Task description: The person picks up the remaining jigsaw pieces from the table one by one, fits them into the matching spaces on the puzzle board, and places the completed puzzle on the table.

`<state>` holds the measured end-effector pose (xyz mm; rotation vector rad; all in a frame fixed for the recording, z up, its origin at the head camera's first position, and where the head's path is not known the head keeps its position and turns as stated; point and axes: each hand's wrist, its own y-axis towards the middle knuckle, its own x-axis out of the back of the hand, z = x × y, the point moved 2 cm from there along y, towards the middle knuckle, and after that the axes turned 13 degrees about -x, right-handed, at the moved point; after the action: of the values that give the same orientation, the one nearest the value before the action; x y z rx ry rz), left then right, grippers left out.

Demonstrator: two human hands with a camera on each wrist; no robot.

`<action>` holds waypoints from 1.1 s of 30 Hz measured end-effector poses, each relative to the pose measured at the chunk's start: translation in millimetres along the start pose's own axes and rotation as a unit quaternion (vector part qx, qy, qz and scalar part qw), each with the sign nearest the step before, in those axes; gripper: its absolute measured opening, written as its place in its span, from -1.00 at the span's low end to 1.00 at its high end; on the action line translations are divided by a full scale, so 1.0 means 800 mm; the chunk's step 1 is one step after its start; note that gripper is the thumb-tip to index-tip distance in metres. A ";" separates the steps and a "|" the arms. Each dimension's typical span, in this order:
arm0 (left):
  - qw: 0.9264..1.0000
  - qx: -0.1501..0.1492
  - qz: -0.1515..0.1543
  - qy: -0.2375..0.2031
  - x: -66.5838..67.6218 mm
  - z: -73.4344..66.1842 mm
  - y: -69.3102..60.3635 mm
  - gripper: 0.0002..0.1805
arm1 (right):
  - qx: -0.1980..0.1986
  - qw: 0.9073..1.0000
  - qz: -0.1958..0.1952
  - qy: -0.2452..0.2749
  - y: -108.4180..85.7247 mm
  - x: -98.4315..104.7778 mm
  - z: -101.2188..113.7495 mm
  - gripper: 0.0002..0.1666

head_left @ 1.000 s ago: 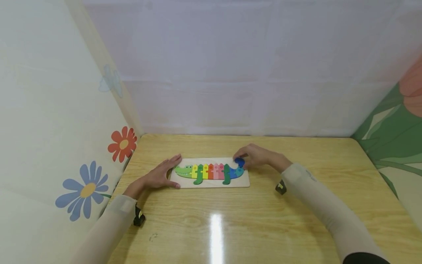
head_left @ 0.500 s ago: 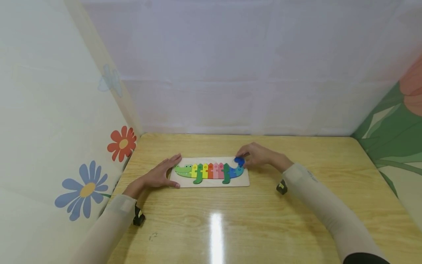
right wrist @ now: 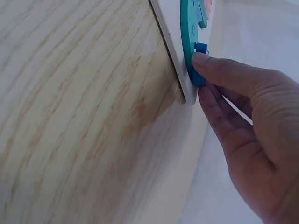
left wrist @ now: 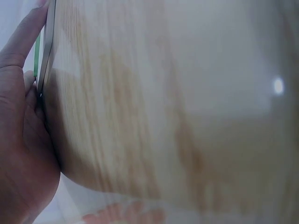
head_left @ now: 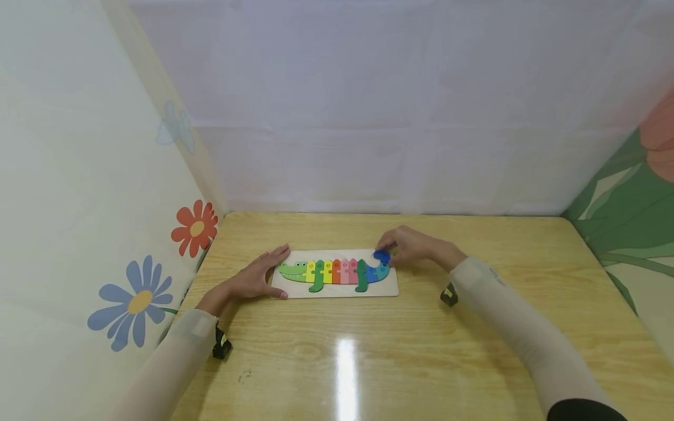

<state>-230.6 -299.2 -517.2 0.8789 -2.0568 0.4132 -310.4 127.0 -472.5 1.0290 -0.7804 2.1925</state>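
Observation:
A pale wooden puzzle board (head_left: 337, 292) lies on the table with a multicoloured crocodile of several pieces: green head at left, then yellow, green, orange, pink and blue parts. At its left end my left hand (head_left: 254, 277) rests with spread fingers, thumb at the near corner and fingertips at the far one. My right hand (head_left: 412, 245) pinches the dark blue tail-tip piece (head_left: 381, 256) at the board's far right corner. In the right wrist view, thumb and fingers hold that blue piece (right wrist: 198, 77) against the teal tail piece (right wrist: 187, 28). Whether it lies fully flush I cannot tell.
The wood-grain table (head_left: 411, 345) spreads around the board, with a bright glare strip at the front. A pale wall (head_left: 368, 117) stands behind, and flower-printed panels flank both sides. Small black wrist devices hang beneath both forearms.
My right hand has shifted very slightly at the tail tip, and the dark blue piece has turned a little there. My left hand and the board stay in place.

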 end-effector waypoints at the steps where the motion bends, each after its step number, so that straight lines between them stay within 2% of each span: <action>1: 1.000 -0.001 0.000 0.001 0.000 0.001 0.000 0.30 | 0.000 1.000 0.002 -0.003 0.001 0.001 0.001 -0.51; 8: 1.000 -0.003 0.000 0.004 0.000 0.000 0.000 0.29 | 0.001 1.000 0.011 -0.012 0.004 0.003 0.008 -0.52; 15: 1.000 -0.007 0.003 0.006 0.002 -0.002 0.001 0.30 | 0.026 1.000 0.013 -0.010 0.005 0.002 0.009 -0.55; 24: 1.000 -0.005 -0.001 0.009 0.001 -0.002 0.000 0.30 | 0.014 1.000 0.023 -0.014 0.005 0.000 0.007 -0.51; 33: 1.000 -0.006 -0.001 0.009 0.001 -0.003 -0.001 0.30 | 0.030 0.999 0.009 -0.008 0.001 -0.003 0.005 -0.53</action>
<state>-228.9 -298.1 -515.2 0.8672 -2.0399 0.4058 -307.9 123.4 -472.4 1.0746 -0.7367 2.2379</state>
